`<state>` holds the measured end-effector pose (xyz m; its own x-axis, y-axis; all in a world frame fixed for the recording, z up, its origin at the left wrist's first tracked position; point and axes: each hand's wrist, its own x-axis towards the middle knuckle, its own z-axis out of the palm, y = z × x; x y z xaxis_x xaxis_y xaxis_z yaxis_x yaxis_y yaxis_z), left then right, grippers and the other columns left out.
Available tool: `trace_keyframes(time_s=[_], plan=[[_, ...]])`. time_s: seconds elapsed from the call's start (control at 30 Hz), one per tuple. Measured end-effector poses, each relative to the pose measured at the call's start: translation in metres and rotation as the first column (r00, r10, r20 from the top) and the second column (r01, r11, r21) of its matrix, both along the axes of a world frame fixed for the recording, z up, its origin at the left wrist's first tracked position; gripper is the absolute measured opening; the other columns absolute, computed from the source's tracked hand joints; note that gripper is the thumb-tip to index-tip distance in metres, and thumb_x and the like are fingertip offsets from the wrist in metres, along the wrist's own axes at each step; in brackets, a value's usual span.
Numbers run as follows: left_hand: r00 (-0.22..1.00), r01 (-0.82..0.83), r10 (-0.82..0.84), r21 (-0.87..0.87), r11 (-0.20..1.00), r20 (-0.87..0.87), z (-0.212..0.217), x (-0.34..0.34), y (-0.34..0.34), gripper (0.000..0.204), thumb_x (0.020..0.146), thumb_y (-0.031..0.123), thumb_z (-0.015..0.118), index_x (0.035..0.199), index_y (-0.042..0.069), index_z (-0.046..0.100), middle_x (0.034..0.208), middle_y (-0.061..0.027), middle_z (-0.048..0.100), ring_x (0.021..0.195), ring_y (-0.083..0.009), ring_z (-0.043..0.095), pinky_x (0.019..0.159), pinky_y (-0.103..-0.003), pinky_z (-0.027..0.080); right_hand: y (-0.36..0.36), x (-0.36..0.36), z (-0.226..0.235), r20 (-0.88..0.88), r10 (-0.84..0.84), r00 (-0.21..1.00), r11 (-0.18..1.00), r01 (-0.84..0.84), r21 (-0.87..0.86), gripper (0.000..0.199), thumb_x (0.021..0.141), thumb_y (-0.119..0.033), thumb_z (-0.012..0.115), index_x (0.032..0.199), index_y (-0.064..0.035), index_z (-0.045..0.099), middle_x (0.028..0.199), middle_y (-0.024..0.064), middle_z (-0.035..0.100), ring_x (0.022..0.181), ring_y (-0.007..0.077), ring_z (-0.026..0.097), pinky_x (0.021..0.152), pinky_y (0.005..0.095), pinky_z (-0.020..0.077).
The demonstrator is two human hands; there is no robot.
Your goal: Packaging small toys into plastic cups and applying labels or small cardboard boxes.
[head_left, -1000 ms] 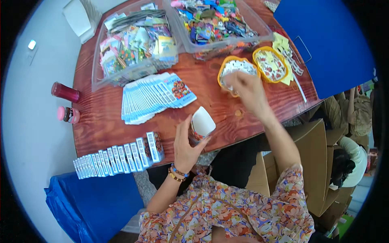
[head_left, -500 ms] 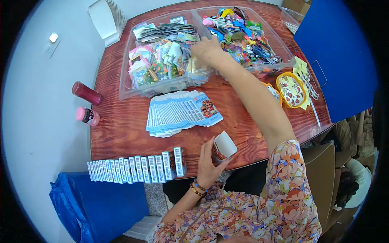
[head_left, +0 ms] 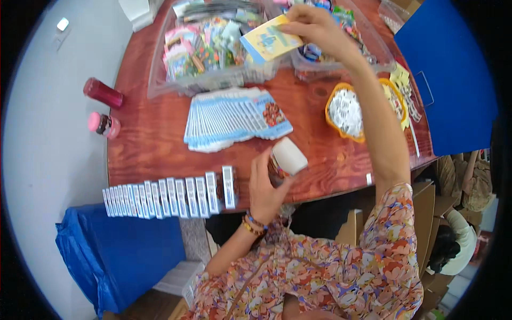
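My left hand (head_left: 265,186) is closed round a small printed carton (head_left: 278,166), whose white flap stands up at its top end. My right hand (head_left: 312,29) pinches a flat yellow card with a blue edge (head_left: 271,41) between thumb and fingers. It holds the card above the gap between two clear plastic bins. The left bin (head_left: 160,88) is full of flat cards and small bagged pieces. The right bin (head_left: 376,66) holds many colourful small toys, partly hidden by my right hand and arm. Below the bins lies a fan of flat blue-and-white cartons (head_left: 224,120).
A row of upright cartons (head_left: 168,197) lines the near left table edge. Two orange bowls, one with white slips (head_left: 345,112), sit right of centre, partly behind my forearm. A red bottle (head_left: 104,92) and a pink-lidded jar (head_left: 104,125) stand left. A blue panel (head_left: 448,80) borders the right.
My right hand has come up out of the bins with the yellow card and moved right. My left hand still holds the carton. The whole view has shifted, so the table appears higher.
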<state>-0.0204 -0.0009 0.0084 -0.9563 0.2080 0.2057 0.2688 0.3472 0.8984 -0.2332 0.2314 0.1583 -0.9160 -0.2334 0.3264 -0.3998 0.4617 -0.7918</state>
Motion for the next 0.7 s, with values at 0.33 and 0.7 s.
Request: trace_keyframes(time_s=[0.33,0.7], plan=[[0.995,-0.029,0.018,-0.117,0.993,-0.097,-0.010,-0.012,0.010,0.082,0.071,0.010,0.087,0.141,0.002,0.045,0.128,-0.0198,0.052,0.120,-0.0391,0.053,0.100,-0.045,0.046,-0.004,0.201,-0.059,0.413,-0.163,0.896,0.962,0.237,-0.135,0.017,0.094,-0.005,0.070,0.085,-0.0047,0.056,0.069,-0.0066,0.050,0.061,-0.0001,0.042,0.052,0.0211,0.0322],[0.978,0.054,-0.108,-0.280,0.959,-0.180,-0.008,-0.006,0.021,0.089,0.069,0.008,0.086,0.146,0.002,0.042,0.133,-0.0212,0.048,0.122,-0.0413,0.050,0.101,-0.048,0.046,-0.020,0.190,-0.058,0.403,-0.274,0.873,0.959,0.219,0.177,0.014,0.092,-0.010,0.070,0.087,-0.0004,0.061,0.066,0.0037,0.062,0.061,0.0055,0.058,0.050,0.0276,0.0440]])
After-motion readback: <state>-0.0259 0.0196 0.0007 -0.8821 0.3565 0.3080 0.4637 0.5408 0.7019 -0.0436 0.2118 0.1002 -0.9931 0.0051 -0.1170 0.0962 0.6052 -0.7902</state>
